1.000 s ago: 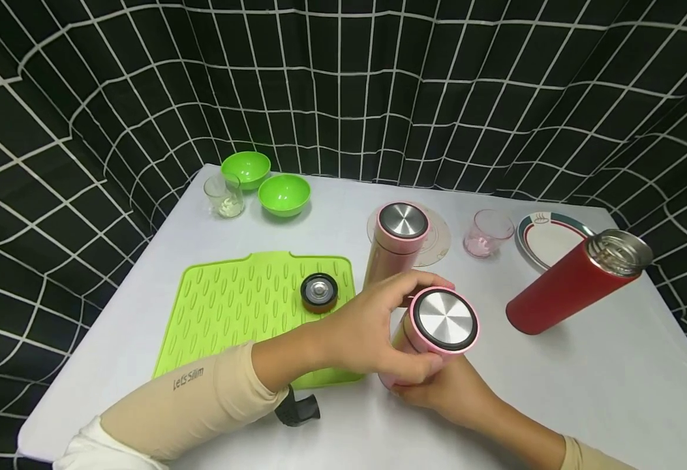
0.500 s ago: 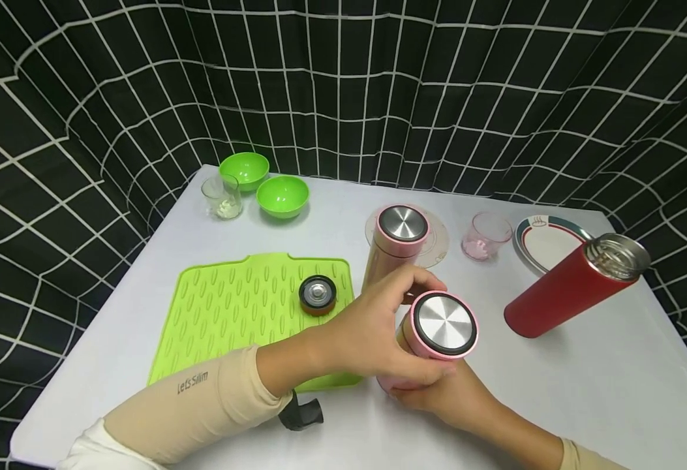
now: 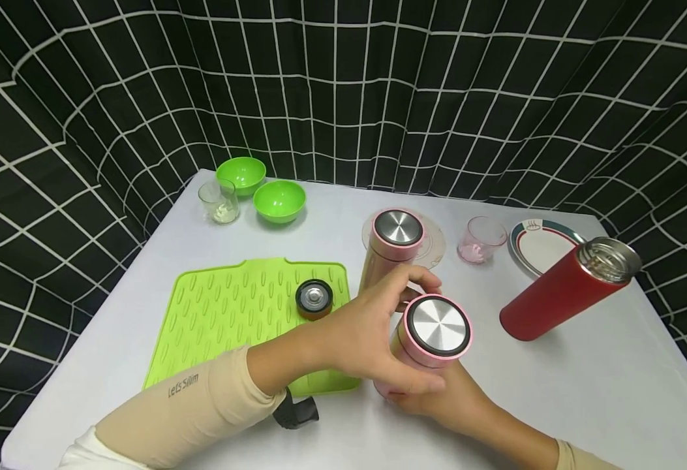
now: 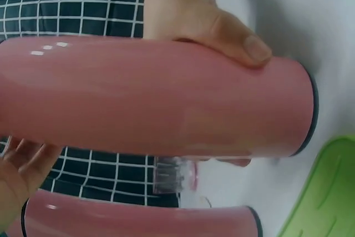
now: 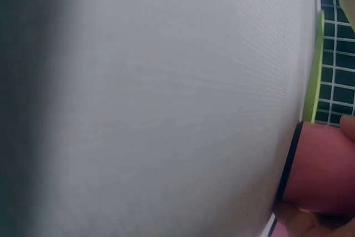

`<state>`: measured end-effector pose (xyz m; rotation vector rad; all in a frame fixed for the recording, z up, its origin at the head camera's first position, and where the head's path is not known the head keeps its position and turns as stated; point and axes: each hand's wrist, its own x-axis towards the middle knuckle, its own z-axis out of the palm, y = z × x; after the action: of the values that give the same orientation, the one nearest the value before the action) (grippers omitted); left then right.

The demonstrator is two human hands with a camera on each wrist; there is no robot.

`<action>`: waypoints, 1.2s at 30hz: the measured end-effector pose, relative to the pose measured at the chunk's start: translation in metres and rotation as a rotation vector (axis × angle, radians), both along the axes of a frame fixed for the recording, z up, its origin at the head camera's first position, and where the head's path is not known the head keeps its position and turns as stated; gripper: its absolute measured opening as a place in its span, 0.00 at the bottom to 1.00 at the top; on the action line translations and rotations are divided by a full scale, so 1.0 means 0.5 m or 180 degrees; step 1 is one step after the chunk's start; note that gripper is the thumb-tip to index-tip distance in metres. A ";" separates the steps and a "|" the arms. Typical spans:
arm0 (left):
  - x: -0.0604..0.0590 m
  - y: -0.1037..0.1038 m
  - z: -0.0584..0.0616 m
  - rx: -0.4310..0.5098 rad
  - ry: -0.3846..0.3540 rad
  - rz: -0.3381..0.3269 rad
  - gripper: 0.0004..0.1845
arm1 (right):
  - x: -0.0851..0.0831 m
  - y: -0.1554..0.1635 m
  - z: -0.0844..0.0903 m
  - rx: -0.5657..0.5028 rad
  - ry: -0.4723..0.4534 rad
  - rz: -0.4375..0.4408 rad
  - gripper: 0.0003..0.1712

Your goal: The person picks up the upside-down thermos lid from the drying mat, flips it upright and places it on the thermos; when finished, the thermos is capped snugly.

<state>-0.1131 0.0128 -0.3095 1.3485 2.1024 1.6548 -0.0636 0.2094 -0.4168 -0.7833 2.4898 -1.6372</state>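
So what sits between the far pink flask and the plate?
In the head view, a small pink-tinted glass stands between the far pink flask and the plate, apart from both.

the pink flask (image 3: 419, 352) has a smooth, satin pink body with a soft sheen and a brushed metal cap top ringed in black. the red flask (image 3: 545, 303) is matt, with a bare steel mouth. the mat (image 3: 231, 313) looks like ribbed green silicone. the bowls (image 3: 278, 199) are glossy plastic. the surface (image 3: 584, 385) is matt white.
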 end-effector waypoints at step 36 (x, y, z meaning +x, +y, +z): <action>-0.018 -0.003 0.007 0.0260 -0.0640 -0.0276 0.37 | 0.006 -0.003 0.004 0.0242 -0.0259 -0.0356 0.37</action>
<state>-0.1219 0.0114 -0.3060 1.2191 1.8579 1.7761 -0.0607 0.2080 -0.4149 -0.5671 2.5642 -1.5623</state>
